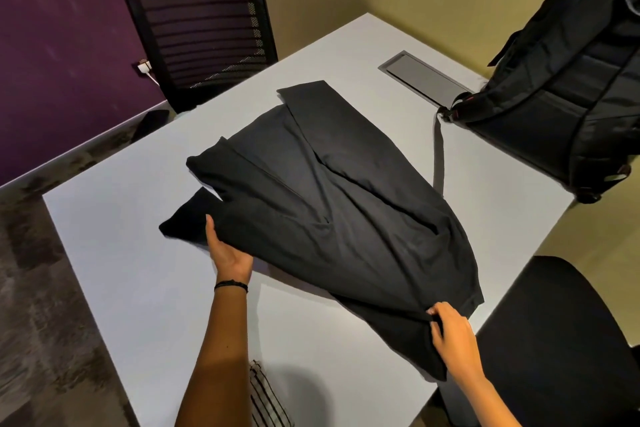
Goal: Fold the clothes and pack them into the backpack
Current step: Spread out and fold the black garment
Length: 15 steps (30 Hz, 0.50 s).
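The black garment (332, 204) lies partly folded on the white table (138, 288), stretched between the two hands. The left hand (228, 251) grasps its lifted near-left edge, fingers tucked under the cloth, and the right hand (450, 333) pinches a fold at its near-right corner. The backpack (571, 97) stands well beyond the right hand at the table's far edge, and a striped cloth (268, 399) lies just beside the left forearm.

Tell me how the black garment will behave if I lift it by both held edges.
Probably floppy: the black garment lies in soft creases and drapes between the left hand and right hand. Likely light, since fingers alone hold its edges. It may slide easily on the smooth table, so folds could shift.
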Motion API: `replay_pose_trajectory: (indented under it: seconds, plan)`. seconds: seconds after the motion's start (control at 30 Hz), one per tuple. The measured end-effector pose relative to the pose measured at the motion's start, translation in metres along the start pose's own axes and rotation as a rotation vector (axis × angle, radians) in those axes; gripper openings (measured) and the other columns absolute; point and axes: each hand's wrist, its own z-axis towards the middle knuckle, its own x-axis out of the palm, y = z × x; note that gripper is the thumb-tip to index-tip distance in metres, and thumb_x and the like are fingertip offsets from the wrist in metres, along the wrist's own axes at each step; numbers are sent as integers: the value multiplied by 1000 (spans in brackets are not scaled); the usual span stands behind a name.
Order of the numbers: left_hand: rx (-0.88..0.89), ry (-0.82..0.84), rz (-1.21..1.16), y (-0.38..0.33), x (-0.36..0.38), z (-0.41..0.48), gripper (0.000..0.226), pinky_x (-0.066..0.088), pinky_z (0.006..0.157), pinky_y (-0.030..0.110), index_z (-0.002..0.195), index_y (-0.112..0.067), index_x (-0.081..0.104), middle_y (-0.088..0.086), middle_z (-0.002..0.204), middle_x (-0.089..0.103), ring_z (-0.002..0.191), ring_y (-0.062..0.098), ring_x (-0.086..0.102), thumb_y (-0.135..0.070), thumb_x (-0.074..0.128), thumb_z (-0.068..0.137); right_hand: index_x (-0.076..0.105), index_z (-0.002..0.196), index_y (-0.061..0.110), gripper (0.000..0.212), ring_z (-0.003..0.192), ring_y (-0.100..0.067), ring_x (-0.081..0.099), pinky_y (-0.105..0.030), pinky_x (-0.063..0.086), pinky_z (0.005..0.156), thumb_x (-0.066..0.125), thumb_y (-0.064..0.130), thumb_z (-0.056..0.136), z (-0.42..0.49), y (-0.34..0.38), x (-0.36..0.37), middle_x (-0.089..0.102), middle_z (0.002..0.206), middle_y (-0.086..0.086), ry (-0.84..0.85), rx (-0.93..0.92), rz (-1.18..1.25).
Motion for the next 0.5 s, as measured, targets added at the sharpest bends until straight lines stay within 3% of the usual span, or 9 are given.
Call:
replay_pose_trajectory:
  seconds: [0.17,0.3,0.4,0.5]
  plan:
    - [40,129,151,-14,36,18,42,45,100,38,126,-18,54,8,126,60,116,21,58,-44,46,94,52,78,18,25,65,-14,54,-22,36,55,61,-6,79,0,0,-9,58,75,6,-44,-3,42]
    - [202,42,341,-14,55,29,44,50,93,28,133,-14,49,2,124,59,111,15,59,-30,56,93,52,77,16,26,64,-14,54,-24,37,57,61,-8,77,2,0,-15,57,74,5,-82,-24,52]
    - [290,21,673,-19,66,38,57,45,100,27,138,-13,42,3,133,53,120,17,52,-29,64,88,50,77,18,27,63,-15,54,-26,40,56,61,-8,77,2,-3,-15,57,74,6,-72,-26,45]
    - [200,38,1037,-27,76,52,66,42,105,35,135,-7,44,8,133,53,121,23,51,-32,72,81,51,78,17,25,64,-13,54,-23,38,55,60,-6,78,2,-4,-12,57,75,7,-62,-13,51]
